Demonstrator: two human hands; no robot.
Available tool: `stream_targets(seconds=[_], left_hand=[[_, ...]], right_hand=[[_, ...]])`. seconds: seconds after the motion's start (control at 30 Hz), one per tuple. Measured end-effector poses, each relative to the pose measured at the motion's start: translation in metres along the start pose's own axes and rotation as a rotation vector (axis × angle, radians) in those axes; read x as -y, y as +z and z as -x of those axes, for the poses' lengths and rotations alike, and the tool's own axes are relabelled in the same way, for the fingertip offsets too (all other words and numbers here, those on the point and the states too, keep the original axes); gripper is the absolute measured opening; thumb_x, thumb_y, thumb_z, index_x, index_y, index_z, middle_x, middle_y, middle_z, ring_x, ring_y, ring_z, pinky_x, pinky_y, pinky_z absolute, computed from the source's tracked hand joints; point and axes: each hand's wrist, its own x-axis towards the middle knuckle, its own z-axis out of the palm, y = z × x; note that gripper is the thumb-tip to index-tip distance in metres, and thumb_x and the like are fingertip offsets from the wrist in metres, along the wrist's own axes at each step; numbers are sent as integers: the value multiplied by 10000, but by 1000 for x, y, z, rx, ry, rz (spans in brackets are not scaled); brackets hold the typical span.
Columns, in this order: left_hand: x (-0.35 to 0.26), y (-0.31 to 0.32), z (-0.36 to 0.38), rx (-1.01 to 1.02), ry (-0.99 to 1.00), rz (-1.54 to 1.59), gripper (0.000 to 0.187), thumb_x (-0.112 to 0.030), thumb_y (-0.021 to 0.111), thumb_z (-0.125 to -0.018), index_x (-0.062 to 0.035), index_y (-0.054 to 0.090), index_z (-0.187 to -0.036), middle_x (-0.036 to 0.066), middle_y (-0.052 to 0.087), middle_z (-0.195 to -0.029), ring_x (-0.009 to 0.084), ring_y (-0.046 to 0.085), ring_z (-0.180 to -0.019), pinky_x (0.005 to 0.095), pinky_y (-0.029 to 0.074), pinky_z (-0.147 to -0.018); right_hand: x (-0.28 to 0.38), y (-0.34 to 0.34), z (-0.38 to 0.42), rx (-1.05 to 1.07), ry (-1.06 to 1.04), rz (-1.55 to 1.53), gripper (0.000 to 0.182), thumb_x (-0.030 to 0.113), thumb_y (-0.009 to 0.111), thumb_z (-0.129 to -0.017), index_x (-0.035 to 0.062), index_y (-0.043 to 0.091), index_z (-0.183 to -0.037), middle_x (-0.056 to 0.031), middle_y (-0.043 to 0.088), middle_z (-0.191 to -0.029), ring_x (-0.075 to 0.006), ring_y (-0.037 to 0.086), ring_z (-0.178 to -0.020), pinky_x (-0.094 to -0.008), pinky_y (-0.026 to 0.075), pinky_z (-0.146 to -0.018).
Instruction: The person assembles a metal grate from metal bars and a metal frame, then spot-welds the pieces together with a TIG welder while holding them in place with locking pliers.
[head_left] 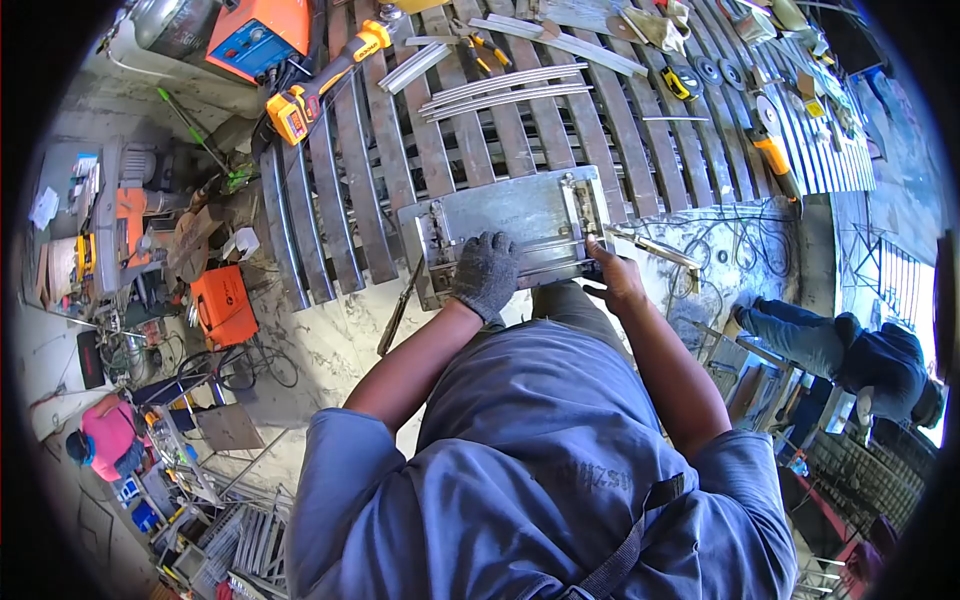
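Note:
A rectangular steel plate [510,205] with bars and brackets fixed on it rests at the near edge of the slatted metal table, its front part over my lap. My left hand [487,275], in a dark grey knitted glove, lies over its front bar with fingers bent and close together. At the front right corner, my bare right hand [618,280] grips the plate with the thumb on top; its other fingers are partly hidden underneath. Thin metal bars stick out beside the plate, left and right.
On the slatted table [400,170] lie a yellow angle grinder [335,80], thin metal rods [508,92], pliers [480,52], a tape measure [682,83] and another grinder [772,150]. An orange machine [260,38] stands at back left. Two people [108,440] [870,360] work at the sides.

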Motion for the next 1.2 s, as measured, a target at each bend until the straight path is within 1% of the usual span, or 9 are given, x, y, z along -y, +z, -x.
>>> stream_targets(seconds=[0.03,0.13,0.23,0.43,0.53,0.6,0.8,0.9,1.2], left_hand=[[1,0,-1,2,-6,3,185,-225,672,-924,-113,743,-1053,128,660,-1096,335,638,-1087,514,524,-902],[1,1,1,-14,-17,24,184,-225,672,-925,-111,735,-1055,127,649,-1100,334,631,-1090,513,526,-904],[1,3,2,-40,-26,51,180,-211,655,-932,-109,720,-1066,134,631,-1113,337,621,-1089,513,525,-912],[-4,-2,3,23,-62,39,195,-192,666,-920,-102,713,-1086,140,626,-1120,355,609,-1106,526,502,-939],[-3,2,8,11,-60,61,194,-208,693,-904,-103,714,-1065,144,629,-1118,356,608,-1112,525,502,-928],[-1,7,10,-23,-31,61,213,-247,731,-888,-101,719,-1043,146,638,-1106,351,615,-1118,520,506,-915],[10,16,9,-148,-35,373,206,-196,741,-904,-96,734,-1084,172,609,-1147,403,590,-1133,530,497,-984],[12,15,7,-102,-37,363,141,-222,734,-959,-108,738,-1042,157,630,-1147,395,605,-1155,550,504,-970],[6,5,-1,-104,-211,507,112,-200,794,-890,-96,773,-925,174,717,-1081,415,675,-1075,545,542,-933]], right_hand=[[4,7,2,-62,-34,4,644,516,925,-912,34,726,-1288,-131,731,-1138,-263,707,-1019,-516,615,-866],[-11,7,-28,-49,-185,-40,517,404,952,-912,40,748,-1217,-82,739,-1039,-207,707,-879,-406,618,-760],[-14,9,-29,-62,-228,-87,451,359,950,-923,33,757,-1166,-58,731,-972,-183,689,-779,-336,595,-682],[1,10,-9,-26,-141,-38,406,384,936,-935,78,743,-1120,-28,690,-921,-161,661,-782,-369,599,-710],[3,9,-9,-39,-130,-54,448,280,940,-938,-35,745,-1189,-110,755,-1034,-216,731,-827,-373,645,-717],[2,10,-10,-45,-130,-44,439,283,942,-935,-28,746,-1175,-109,756,-1034,-209,729,-830,-368,639,-707],[0,12,-8,-90,-146,-46,403,248,975,-894,-3,758,-1123,-95,767,-997,-190,726,-792,-354,623,-676],[-5,19,-5,-63,-227,-26,397,213,997,-862,7,764,-1109,-84,773,-977,-183,725,-770,-347,615,-666],[-9,12,-9,-46,-238,71,459,233,1019,-831,-14,758,-1117,-97,774,-977,-193,725,-813,-344,609,-698]])
